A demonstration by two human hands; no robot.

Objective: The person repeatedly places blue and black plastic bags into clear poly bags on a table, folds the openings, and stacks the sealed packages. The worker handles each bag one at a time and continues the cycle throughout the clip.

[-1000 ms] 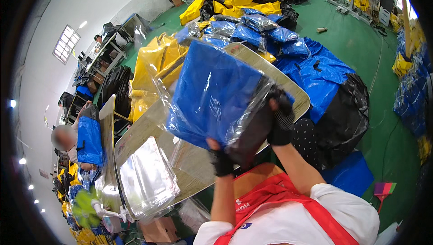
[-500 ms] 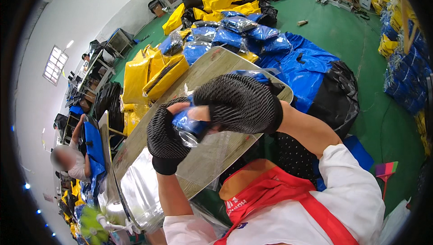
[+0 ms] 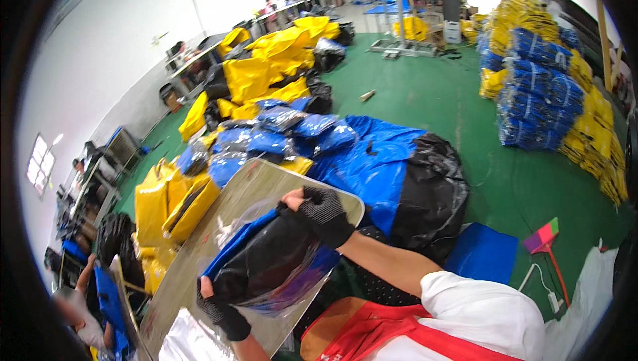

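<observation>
A bulky folded bundle (image 3: 272, 261), black on its face with blue along its edges, is held above the table by both hands. Clear plastic wraps at least its lower part. My left hand (image 3: 222, 314), in a black fingerless glove, grips its near left corner with the thumb on top. At the far right corner, my right hand (image 3: 322, 217), in a matching glove, is closed on the edge. The fingers under the bundle are hidden. Beneath lies the wood-grain table (image 3: 242, 185), and white plastic film (image 3: 193, 338) rests at its near edge.
Packed blue bundles (image 3: 249, 141) and folded yellow pieces (image 3: 173, 205) are heaped past the table. A large blue-and-black sheet bag (image 3: 392, 175) lies on the green floor to the right. Tied stacks (image 3: 538, 95) stand far right, near a broom (image 3: 543, 236). Another person (image 3: 83, 318) works at left.
My hands have moved apart and lower, and the bundle now shows its broad black face between them. The view has turned to the right and shows more of the far room.
</observation>
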